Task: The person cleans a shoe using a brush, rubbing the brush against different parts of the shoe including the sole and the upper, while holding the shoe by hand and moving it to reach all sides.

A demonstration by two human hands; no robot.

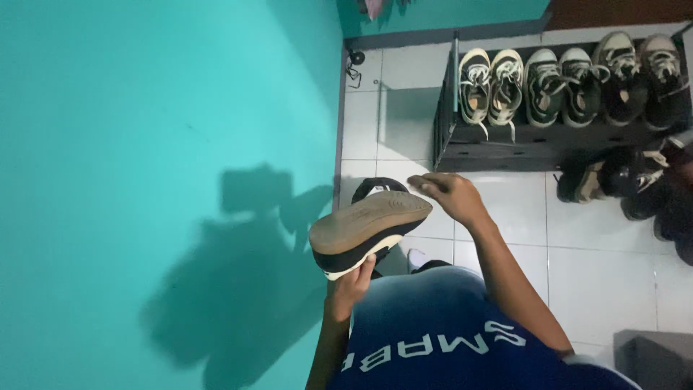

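The left hand (352, 283) grips a sneaker (368, 231) by its heel end, fingers wrapped around it, with the sole turned up. The right hand (446, 193), fingers loosely spread and holding nothing, touches the toe end. Brushing or wiping the sole goes best with a firm heel grip and the toe steadied. The sneaker has a tan, worn outsole, a white midsole and a dark upper. It is held well in front of the black shoe rack (505, 144), near the turquoise wall (159, 108).
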